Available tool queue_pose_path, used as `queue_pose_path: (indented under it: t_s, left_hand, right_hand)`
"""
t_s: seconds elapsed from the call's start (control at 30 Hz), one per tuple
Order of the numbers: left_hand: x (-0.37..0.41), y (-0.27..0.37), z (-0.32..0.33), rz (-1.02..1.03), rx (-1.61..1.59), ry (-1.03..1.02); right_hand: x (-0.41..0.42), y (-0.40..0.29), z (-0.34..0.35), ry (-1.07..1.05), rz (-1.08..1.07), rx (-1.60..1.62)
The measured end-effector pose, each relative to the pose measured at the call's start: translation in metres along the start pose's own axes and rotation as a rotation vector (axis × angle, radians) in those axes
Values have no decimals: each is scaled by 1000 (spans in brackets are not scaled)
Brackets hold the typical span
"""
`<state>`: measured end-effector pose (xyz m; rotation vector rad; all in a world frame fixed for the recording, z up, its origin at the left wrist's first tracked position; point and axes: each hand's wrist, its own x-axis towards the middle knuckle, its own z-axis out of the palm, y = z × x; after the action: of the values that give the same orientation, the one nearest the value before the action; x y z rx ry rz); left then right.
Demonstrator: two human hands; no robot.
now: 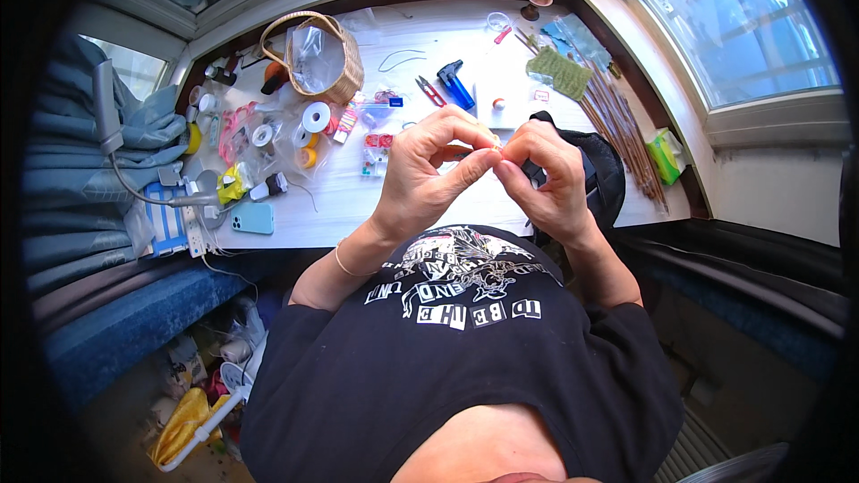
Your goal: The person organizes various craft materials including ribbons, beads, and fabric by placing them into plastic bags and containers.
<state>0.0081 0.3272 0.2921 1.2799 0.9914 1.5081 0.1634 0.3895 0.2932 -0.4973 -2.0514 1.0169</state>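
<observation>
My left hand (436, 168) and my right hand (547, 174) meet fingertip to fingertip above the desk, in front of my chest. Between them they pinch a tiny beaded piece (497, 146), mostly hidden by the fingers; its exact kind cannot be told. Just beyond the hands lie red-handled thread snips (431, 92) and a blue butane torch lighter (457, 85). A small box of beads (375, 155) lies left of my left hand. Beyond my fingers, a small round orange-and-white thing (498, 104) rests on a white surface.
A wicker basket (345, 67) stands at the back left, near spools of thread (316, 117) and plastic bags. A light-blue phone (253, 218) lies at the front left. Thin brown sticks (621, 127), green knitted fabric (560, 74) and a black bag (600, 174) are on the right.
</observation>
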Motion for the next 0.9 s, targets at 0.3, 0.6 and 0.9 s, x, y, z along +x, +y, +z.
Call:
queue_pose_path:
  t_s: [0.3,0.6,0.9]
  left_hand:
    - [-1,9,-11,0,-121,76]
    - [1,9,-14,-1,-228,25]
    - [3,17,-16,-258,-614,-102]
  right_hand:
    - [-2,-2,-10,-163,114,245]
    - [1,-3,-7,-183,146,391]
    - [3,-1,-7,-145,171,444]
